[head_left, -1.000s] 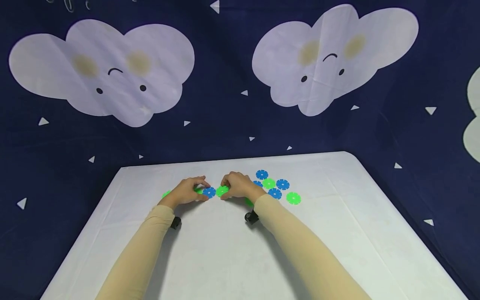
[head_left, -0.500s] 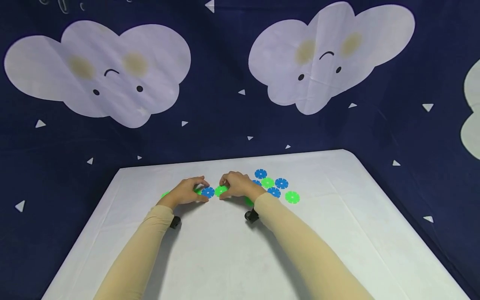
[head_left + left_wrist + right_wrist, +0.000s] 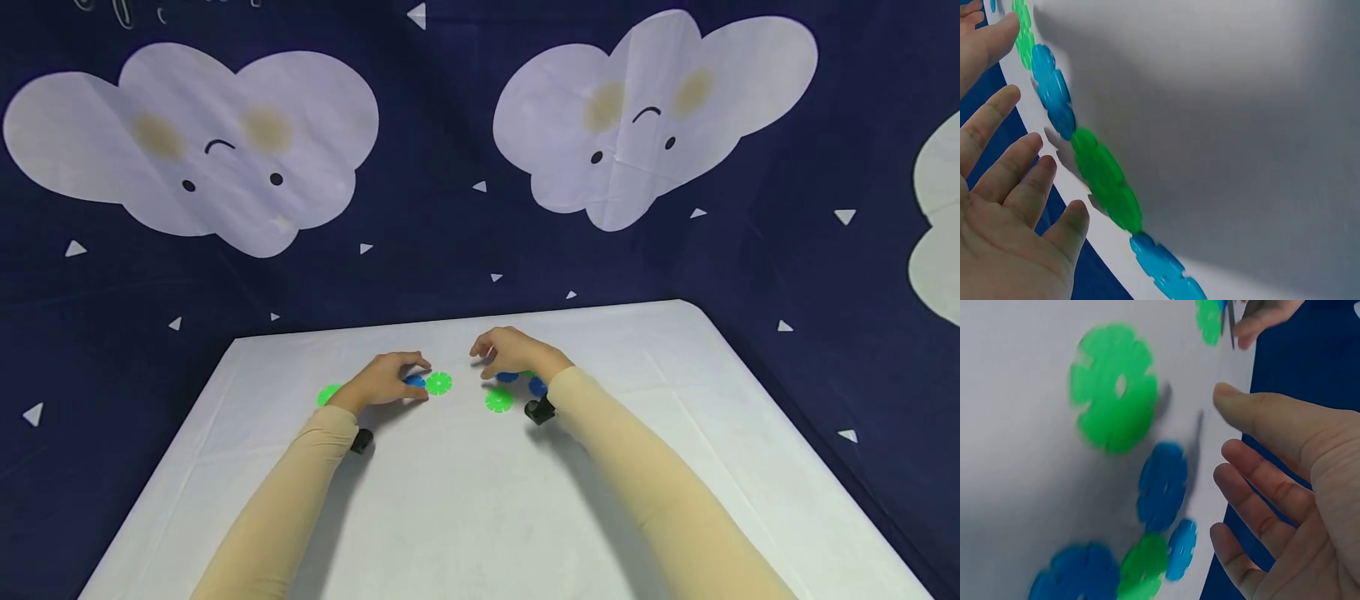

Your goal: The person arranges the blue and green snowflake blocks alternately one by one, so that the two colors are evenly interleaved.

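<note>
Green and blue notched plastic discs lie flat in a line on the white table. In the left wrist view, a green disc (image 3: 1107, 181) has a blue disc (image 3: 1052, 90) and another blue disc (image 3: 1166, 265) at its two ends, their edges meeting. My left hand (image 3: 380, 380) hovers beside this line with fingers spread, gripping nothing. The line's right-hand green disc (image 3: 438, 383) lies just past its fingertips. My right hand (image 3: 513, 350), fingers relaxed and holding nothing, is over the loose discs, near a blue disc (image 3: 507, 377). A loose green disc (image 3: 498, 400) lies below it.
In the right wrist view, a blue disc (image 3: 1163, 487) and a green disc (image 3: 1144, 569) lie close together among the loose pieces. The table (image 3: 450, 517) ends at the back before a dark blue cloth (image 3: 435, 283) printed with clouds.
My right hand has let go of the green disc at the line's end and moved right, over the loose discs. My left hand has barely moved.
</note>
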{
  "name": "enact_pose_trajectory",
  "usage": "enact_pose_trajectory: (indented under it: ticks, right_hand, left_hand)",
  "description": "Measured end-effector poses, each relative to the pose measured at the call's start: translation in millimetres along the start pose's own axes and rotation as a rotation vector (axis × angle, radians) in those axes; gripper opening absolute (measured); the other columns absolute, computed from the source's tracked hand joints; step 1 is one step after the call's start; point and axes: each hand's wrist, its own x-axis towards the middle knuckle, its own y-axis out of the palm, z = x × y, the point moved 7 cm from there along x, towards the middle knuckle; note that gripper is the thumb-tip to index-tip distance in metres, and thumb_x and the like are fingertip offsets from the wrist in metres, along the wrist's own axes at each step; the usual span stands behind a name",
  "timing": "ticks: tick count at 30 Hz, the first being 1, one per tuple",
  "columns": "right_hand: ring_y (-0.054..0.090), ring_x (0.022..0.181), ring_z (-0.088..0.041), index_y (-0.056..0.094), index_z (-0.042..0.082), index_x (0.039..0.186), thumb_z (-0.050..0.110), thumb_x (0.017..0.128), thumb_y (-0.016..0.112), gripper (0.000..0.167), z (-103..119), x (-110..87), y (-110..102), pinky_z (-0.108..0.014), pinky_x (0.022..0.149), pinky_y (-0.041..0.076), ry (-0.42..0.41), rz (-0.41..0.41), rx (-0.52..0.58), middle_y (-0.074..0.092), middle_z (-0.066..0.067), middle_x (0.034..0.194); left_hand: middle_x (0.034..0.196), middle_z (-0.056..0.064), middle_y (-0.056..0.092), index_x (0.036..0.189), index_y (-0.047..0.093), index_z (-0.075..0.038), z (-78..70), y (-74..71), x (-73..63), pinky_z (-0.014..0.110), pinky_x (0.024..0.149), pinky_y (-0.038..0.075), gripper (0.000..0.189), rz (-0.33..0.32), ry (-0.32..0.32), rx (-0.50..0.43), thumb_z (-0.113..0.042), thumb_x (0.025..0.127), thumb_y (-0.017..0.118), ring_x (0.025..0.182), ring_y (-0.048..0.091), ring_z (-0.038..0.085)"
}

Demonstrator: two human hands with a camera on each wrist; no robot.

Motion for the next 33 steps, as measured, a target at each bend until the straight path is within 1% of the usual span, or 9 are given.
enact_pose_trajectory:
  ticks: [3,7,14,21,26,33]
  right_hand:
    - [0.065,0.133,-0.028,0.072,0.011,0.137,0.012,0.093,0.084,0.046,-12,-6.1,-4,-0.043,0.115,0.054,0.037,-0.002,-0.004,0.070,-0.008,0.142]
    - [0.064,0.134,-0.029,0.072,0.012,0.137,0.010,0.092,0.084,0.047,-24,-11.2,-5,-0.044,0.116,0.052,0.073,-0.008,-0.025,0.071,-0.009,0.139]
    - [0.063,0.133,-0.027,0.075,0.012,0.135,0.008,0.091,0.084,0.045,-34,-13.9,-2,-0.044,0.119,0.050,0.069,-0.013,-0.056,0.073,-0.007,0.138]
    - [0.063,0.132,-0.028,0.075,0.012,0.134,0.009,0.091,0.084,0.044,-38,-15.7,-2,-0.044,0.117,0.051,0.069,-0.028,-0.041,0.073,-0.007,0.138]
    - [0.064,0.132,-0.028,0.075,0.012,0.134,0.008,0.091,0.084,0.044,-38,-16.9,-1,-0.044,0.117,0.052,0.060,-0.035,-0.028,0.072,-0.007,0.138]
    - [0.066,0.124,-0.025,0.076,0.012,0.127,0.002,0.088,0.085,0.041,-36,-13.6,-1,-0.041,0.113,0.054,0.031,-0.035,0.000,0.076,-0.006,0.128]
  left_hand:
    - [0.165,0.022,0.049,0.139,0.070,-0.013,-2.3,2.4,1.8,0.060,0.131,0.031,0.055,-0.005,0.015,-0.001,-0.030,0.090,0.087,0.157,0.042,0.045]
    - [0.167,0.020,0.046,0.140,0.071,-0.013,-2.2,6.5,1.9,0.059,0.132,0.028,0.054,-0.006,0.002,-0.034,-0.028,0.090,0.088,0.159,0.038,0.043]
    - [0.169,0.020,0.043,0.139,0.071,-0.013,-5.7,10.1,2.2,0.060,0.133,0.026,0.052,-0.014,-0.008,-0.064,-0.026,0.092,0.087,0.161,0.035,0.042]
    - [0.169,0.019,0.044,0.138,0.072,-0.013,-5.4,11.3,4.8,0.060,0.132,0.027,0.050,-0.022,-0.018,-0.051,-0.026,0.092,0.087,0.160,0.036,0.043]
    - [0.169,0.018,0.044,0.139,0.072,-0.013,-5.7,12.2,4.8,0.059,0.133,0.027,0.051,-0.015,-0.031,-0.055,-0.025,0.092,0.087,0.160,0.036,0.042]
    - [0.168,0.018,0.044,0.139,0.072,-0.013,-5.5,11.8,5.1,0.060,0.132,0.027,0.051,-0.017,-0.034,-0.045,-0.025,0.092,0.087,0.160,0.036,0.042]
